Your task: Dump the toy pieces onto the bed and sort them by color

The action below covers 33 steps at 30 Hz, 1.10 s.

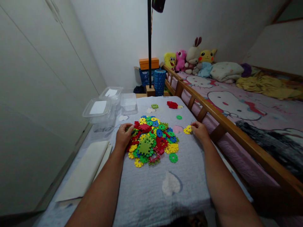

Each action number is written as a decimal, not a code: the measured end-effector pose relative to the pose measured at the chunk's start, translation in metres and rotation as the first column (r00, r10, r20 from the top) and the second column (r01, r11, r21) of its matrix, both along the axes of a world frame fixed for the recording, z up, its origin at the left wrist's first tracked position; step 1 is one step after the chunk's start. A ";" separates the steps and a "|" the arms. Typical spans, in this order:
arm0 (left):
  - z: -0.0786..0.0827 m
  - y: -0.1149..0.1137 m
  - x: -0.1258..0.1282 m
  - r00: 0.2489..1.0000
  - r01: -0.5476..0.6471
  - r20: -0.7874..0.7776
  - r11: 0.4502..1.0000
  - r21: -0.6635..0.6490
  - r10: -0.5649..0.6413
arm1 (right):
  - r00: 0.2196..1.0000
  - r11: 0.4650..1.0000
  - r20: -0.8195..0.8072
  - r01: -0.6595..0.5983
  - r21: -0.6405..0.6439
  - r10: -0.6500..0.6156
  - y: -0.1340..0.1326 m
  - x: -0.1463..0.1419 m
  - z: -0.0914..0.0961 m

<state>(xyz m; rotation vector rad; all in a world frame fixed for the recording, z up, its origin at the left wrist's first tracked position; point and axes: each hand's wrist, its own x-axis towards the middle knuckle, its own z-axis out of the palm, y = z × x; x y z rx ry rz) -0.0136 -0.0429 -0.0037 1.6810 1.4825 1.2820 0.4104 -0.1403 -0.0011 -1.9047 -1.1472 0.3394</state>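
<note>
Yellow notched discs (187, 129): pinched at the edge by the right hand (199, 130), right of the pile (152, 142); a light fingertip hold should keep them level.
Left hand (123, 137): at the pile's left edge, by red pieces (136, 124); whether it grips one, I cannot tell.
Pile: best thinned from the top, so nothing slides.
Far bench (146, 189): red cluster (172, 104), green disc (179, 117), green square tile (154, 106) lie apart; anything set down is best kept clear.

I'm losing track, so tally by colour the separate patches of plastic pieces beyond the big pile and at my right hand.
Olive-green patch: 1
Red patch: 1
Green disc: 1
Yellow patch, at your right hand: 1
Total: 4
</note>
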 end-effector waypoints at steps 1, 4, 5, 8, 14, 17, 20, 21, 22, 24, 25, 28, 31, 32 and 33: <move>0.000 0.000 0.000 1.000 -0.001 -0.001 1.000 0.002 0.001 | 0.999 1.000 0.038 -0.005 -0.029 0.006 0.000 -0.001 -0.001; 0.000 -0.001 -0.001 1.000 -0.002 0.001 1.000 -0.004 0.002 | 0.983 0.993 0.181 0.026 -0.114 -0.005 -0.001 -0.006 0.000; 0.000 0.000 -0.001 1.000 -0.001 0.003 1.000 -0.006 0.001 | 0.973 0.989 0.231 0.049 -0.136 -0.017 -0.001 -0.008 0.001; -0.002 0.000 -0.001 1.000 0.001 0.013 1.000 -0.005 -0.001 | 0.935 0.975 0.352 0.110 -0.192 -0.036 -0.003 -0.012 0.003; 0.000 0.000 0.000 1.000 0.002 0.020 1.000 -0.020 -0.002 | 0.913 0.976 0.407 0.065 -0.208 0.026 -0.003 -0.008 0.002; 0.000 -0.001 -0.001 1.000 0.005 0.015 1.000 -0.018 -0.005 | 0.914 0.974 0.370 -0.097 -0.204 0.169 -0.004 -0.006 0.001; 0.000 -0.001 -0.001 1.000 0.013 0.007 1.000 -0.015 -0.013 | 0.887 0.952 0.365 -0.209 -0.225 0.281 -0.006 -0.009 0.002; 0.000 -0.001 -0.001 1.000 0.015 0.007 1.000 -0.014 -0.015 | 0.880 0.944 0.364 -0.232 -0.233 0.306 -0.006 -0.010 0.003; 0.000 -0.001 -0.001 1.000 0.015 0.009 1.000 -0.013 -0.015 | 0.873 0.938 0.362 -0.251 -0.239 0.326 -0.006 -0.012 0.004; 0.001 -0.001 -0.001 1.000 0.012 0.012 1.000 -0.014 -0.012 | 0.863 0.931 0.365 -0.273 -0.242 0.348 -0.005 -0.016 0.006; 0.001 -0.001 0.000 1.000 0.010 0.012 1.000 -0.014 -0.010 | 0.858 0.930 0.373 -0.277 -0.241 0.352 -0.005 -0.018 0.007; 0.001 -0.001 0.000 1.000 0.007 0.007 1.000 -0.016 -0.006 | 0.841 0.930 0.406 -0.277 -0.242 0.357 -0.003 -0.022 0.008; -0.001 0.000 0.000 1.000 0.011 0.001 1.000 -0.010 -0.011 | 0.845 0.941 0.421 -0.256 -0.222 0.330 -0.002 -0.023 0.006; -0.002 0.000 -0.001 1.000 0.012 0.001 1.000 -0.007 -0.012 | 0.849 0.944 0.420 -0.250 -0.215 0.321 -0.001 -0.024 0.005; -0.002 0.001 -0.001 1.000 0.011 0.002 1.000 -0.005 -0.011 | 0.851 0.946 0.419 -0.247 -0.208 0.315 -0.001 -0.024 0.005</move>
